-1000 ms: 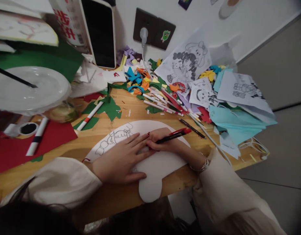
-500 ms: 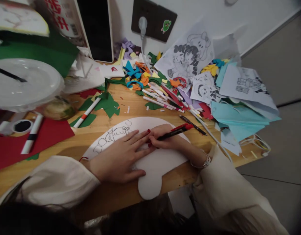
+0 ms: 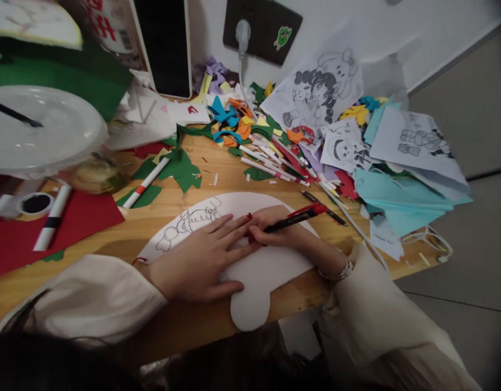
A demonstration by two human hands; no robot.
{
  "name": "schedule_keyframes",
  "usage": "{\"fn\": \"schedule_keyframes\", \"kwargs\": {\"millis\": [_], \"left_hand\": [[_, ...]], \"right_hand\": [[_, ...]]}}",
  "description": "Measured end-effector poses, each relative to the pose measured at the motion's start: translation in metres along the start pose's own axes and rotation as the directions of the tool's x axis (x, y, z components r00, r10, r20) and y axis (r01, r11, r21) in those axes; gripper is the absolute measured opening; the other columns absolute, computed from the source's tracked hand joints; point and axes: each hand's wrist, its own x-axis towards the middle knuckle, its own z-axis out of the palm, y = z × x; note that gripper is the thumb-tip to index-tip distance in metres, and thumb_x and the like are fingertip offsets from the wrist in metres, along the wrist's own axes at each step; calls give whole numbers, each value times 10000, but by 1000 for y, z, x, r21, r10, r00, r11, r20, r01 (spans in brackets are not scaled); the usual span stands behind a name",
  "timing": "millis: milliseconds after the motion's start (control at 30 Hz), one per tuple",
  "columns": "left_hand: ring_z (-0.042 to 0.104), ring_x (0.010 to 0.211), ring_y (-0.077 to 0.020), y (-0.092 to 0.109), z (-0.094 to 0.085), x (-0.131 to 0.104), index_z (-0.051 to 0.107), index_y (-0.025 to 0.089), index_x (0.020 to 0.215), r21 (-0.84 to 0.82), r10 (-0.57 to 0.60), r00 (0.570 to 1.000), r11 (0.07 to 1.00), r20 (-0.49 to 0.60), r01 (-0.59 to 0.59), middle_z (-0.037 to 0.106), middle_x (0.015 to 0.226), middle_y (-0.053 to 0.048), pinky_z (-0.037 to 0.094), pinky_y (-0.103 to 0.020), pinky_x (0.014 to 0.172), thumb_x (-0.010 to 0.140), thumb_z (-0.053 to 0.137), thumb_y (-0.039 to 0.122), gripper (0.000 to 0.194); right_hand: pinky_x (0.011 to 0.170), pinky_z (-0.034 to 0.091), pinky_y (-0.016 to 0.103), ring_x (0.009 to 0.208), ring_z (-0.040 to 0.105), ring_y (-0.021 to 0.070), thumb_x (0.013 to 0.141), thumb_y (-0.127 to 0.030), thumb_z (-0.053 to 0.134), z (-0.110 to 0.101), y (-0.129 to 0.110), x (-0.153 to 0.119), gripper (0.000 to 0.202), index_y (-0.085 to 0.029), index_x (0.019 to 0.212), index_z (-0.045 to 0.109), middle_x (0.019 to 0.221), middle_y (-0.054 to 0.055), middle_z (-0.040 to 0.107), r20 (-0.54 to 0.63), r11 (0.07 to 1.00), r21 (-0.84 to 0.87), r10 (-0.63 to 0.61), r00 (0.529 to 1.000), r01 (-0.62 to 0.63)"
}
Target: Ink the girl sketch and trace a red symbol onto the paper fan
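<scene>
A white fan-shaped sheet with a rounded handle [image 3: 251,304] lies flat near the table's front edge. Black line drawing of a cartoon figure [image 3: 189,221] shows on its upper left. My left hand [image 3: 203,258] rests on the sheet, palm down with fingers spread. In my right hand [image 3: 274,224] is a black pen with a red end [image 3: 297,218], gripped between thumb and fingers and tilted up to the right. Its tip is hidden by the fingers. Small red marks or pieces show by my right fingertips, touching the left fingers.
Another black pen [image 3: 323,207] lies right of the sheet. Behind are several markers [image 3: 270,172], paper scraps [image 3: 229,122], printed drawings [image 3: 321,89] and blue masks [image 3: 397,190]. At left stand a lidded bowl [image 3: 42,130] and a tape roll [image 3: 37,204] near red paper [image 3: 87,222]. A white cable [image 3: 356,231] crosses the right side.
The view has shifted slightly, so background things sit a little further right and higher. Both hands, the pen and the white sheet keep nearly the same positions.
</scene>
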Motion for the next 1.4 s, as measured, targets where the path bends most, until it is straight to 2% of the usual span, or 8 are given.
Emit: {"fn": "schedule_keyframes", "kwargs": {"millis": [267, 467, 633, 900, 1000, 1133, 1400], "left_hand": [[243, 1438, -344, 0, 2, 1, 453, 146, 1410, -1, 1, 1000, 1000, -14, -1, 439, 1451, -189, 176, -501, 1192, 906, 459, 565, 655], [227, 1444, -346, 0, 1, 0, 437, 152, 1424, -4, -6, 1000, 1000, 3, 6, 386, 1487, -196, 159, -503, 1195, 908, 451, 566, 661], [217, 1447, -344, 0, 2, 0, 431, 153, 1428, 0, -7, 1000, 1000, 14, 7, 387, 1486, -199, 173, -506, 1191, 909, 448, 565, 663], [239, 1441, -339, 0, 3, 0, 425, 152, 1432, -4, -4, 1000, 1000, -26, 4, 368, 1504, -186, 160, -493, 1195, 900, 480, 560, 673], [240, 1441, -337, 0, 3, -1, 404, 160, 1444, 0, -4, 1000, 1000, -18, 4, 349, 1517, -180, 157, -496, 1193, 902, 467, 571, 684], [228, 1446, -335, 0, 2, 0, 398, 168, 1448, 2, -7, 1000, 1000, -7, 7, 353, 1513, -184, 160, -498, 1190, 904, 456, 576, 682], [239, 1441, -338, 0, 3, 1, 435, 149, 1422, -18, -13, 1000, 1000, -15, 12, 386, 1494, -181, 151, -492, 1197, 897, 475, 568, 673]], "right_hand": [[579, 409, 218, 587, 519, 87, 893, -189, 520, 3, -4, 1, 320, -161, 574, 524, 602, -7, 576, -77, 982, 191, 2, 997, 13], [572, 411, 212, 588, 529, 87, 867, -152, 511, 1, -5, 0, 267, -162, 608, 572, 607, -7, 588, -46, 994, 93, 53, 998, -49], [584, 425, 216, 592, 523, 89, 898, -219, 504, 3, -2, -2, 309, -168, 594, 531, 614, -3, 584, -62, 982, 186, 54, 997, -42], [545, 398, 200, 554, 501, 77, 843, -139, 509, 2, -4, -1, 272, -166, 573, 518, 582, -14, 568, -90, 993, 109, 55, 994, -45], [536, 391, 204, 539, 490, 75, 847, -135, 513, 3, -5, -1, 290, -170, 560, 497, 563, -22, 542, -127, 989, 142, 56, 990, -38], [570, 429, 222, 565, 515, 89, 889, -222, 511, 4, -5, -3, 318, -180, 575, 481, 570, -17, 541, -135, 966, 252, 88, 987, -51], [584, 436, 238, 596, 514, 100, 891, -235, 514, 7, -3, -2, 314, -182, 583, 493, 600, -8, 560, -103, 966, 249, 92, 990, -64]]}}
